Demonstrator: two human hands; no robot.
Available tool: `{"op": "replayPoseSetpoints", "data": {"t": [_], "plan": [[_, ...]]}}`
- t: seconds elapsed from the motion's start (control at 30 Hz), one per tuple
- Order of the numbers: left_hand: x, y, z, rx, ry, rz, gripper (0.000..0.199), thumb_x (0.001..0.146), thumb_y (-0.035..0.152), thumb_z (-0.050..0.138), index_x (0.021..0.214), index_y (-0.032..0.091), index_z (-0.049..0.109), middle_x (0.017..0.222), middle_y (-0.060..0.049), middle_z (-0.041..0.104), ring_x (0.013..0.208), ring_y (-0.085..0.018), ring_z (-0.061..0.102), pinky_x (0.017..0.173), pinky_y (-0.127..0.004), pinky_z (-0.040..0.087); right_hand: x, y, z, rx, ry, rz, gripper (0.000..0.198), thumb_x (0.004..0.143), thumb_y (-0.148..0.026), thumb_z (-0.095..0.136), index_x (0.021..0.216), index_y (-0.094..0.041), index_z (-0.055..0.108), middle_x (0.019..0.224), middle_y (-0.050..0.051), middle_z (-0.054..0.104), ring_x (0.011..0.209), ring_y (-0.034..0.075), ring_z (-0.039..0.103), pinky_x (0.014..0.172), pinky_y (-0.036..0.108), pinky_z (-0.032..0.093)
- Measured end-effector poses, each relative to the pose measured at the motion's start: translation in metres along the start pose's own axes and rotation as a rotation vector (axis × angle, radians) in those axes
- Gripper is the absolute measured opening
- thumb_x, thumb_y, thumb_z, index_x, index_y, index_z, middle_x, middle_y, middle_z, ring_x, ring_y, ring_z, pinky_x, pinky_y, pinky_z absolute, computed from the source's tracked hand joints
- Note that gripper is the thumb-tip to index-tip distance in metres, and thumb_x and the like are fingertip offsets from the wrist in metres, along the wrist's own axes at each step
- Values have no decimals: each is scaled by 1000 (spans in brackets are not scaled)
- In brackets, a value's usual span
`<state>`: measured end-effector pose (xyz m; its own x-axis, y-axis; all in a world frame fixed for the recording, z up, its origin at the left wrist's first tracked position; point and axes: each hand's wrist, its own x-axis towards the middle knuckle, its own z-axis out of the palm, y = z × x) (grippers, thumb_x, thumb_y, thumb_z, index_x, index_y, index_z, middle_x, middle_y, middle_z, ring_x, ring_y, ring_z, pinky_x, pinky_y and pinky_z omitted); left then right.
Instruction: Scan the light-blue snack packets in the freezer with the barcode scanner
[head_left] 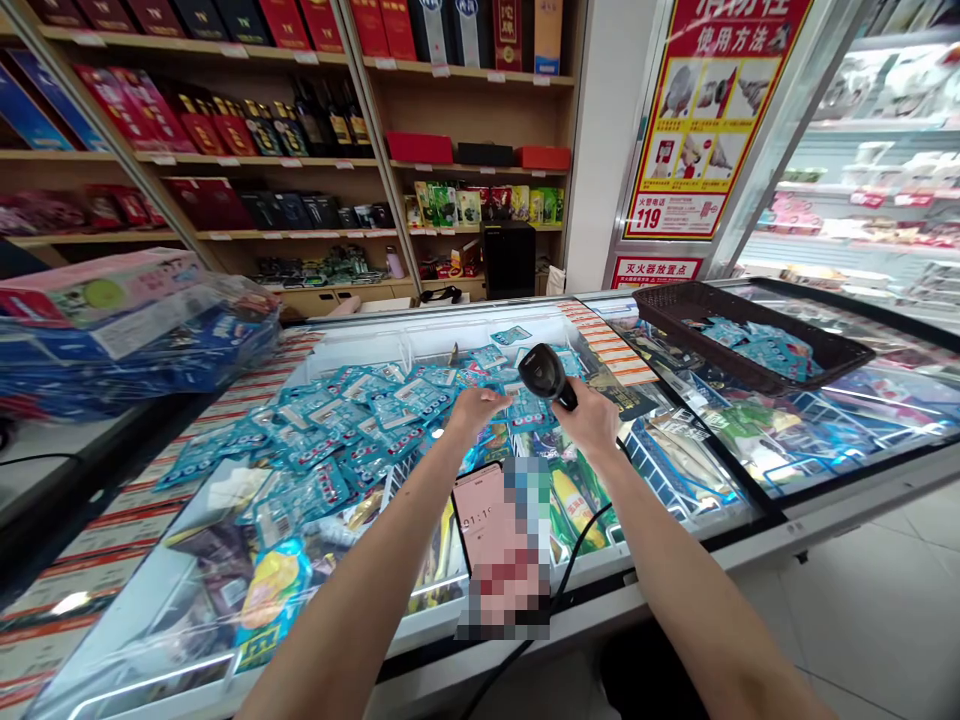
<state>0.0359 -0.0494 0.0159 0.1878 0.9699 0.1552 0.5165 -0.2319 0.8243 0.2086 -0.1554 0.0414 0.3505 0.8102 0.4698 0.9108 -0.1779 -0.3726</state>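
My right hand (592, 415) is wrapped round the handle of a black barcode scanner (541, 372), its head tilted to the left over the glass. Just left of it, my left hand (478, 410) is closed in a pinch at the edge of a small blue packet (529, 410), which lies below the scanner head. A loose heap of similar blue packets (360, 415) spreads over the freezer's glass top on the left. A phone (491, 530) showing a timer lies between my forearms, its lower part blurred out. The scanner's black cable (577, 545) runs down past the phone.
A dark brown basket (667, 310) with more blue packets stands on the freezer at the right. Plastic-wrapped boxes (135, 320) are stacked at the left. Frozen goods show under the glass. Behind the freezer are shelves of boxes and bottles (322, 120) and a black box-shaped speaker (508, 258).
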Motion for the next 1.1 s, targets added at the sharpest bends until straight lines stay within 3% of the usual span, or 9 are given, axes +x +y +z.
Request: {"op": "replayPoseSetpoints", "data": {"t": [0.13, 0.23, 0.33, 0.6, 1.1], "plan": [[-16, -3, -24, -130, 5, -20, 40, 67, 57, 56, 71, 17, 57, 54, -1, 59, 48, -13, 55, 42, -22, 33, 0, 5, 5, 18, 16, -42, 34, 78, -37, 56, 110, -25, 59, 87, 4, 68, 79, 21, 63, 63, 25, 39], [-29, -12, -35, -409, 111, -14, 37, 69, 53, 58, 76, 17, 53, 55, -1, 60, 50, -14, 58, 41, -21, 33, -2, 8, 12, 32, 17, -117, 37, 79, -38, 53, 113, -25, 57, 89, 3, 68, 79, 20, 63, 64, 24, 39], [-38, -24, -38, -513, 198, 5, 35, 70, 51, 59, 78, 18, 49, 57, 1, 58, 62, -18, 65, 47, -21, 40, -4, 9, 18, 27, 18, -181, 38, 78, -37, 55, 114, -26, 57, 92, 3, 68, 82, 20, 62, 66, 24, 40], [-40, -33, -41, -439, 217, 31, 33, 74, 51, 54, 78, 20, 43, 63, 1, 57, 72, -22, 67, 56, -28, 50, -12, 3, 26, 75, -60, -419, 38, 77, -33, 56, 115, -27, 57, 97, 0, 68, 87, 17, 62, 74, 23, 41], [-39, -35, -35, -508, 200, -11, 33, 71, 46, 57, 87, 20, 46, 70, -1, 63, 73, -20, 66, 67, -35, 53, -18, -1, 29, 101, -98, -533, 40, 77, -31, 55, 116, -24, 56, 101, 2, 67, 85, 16, 62, 73, 23, 41]]}}
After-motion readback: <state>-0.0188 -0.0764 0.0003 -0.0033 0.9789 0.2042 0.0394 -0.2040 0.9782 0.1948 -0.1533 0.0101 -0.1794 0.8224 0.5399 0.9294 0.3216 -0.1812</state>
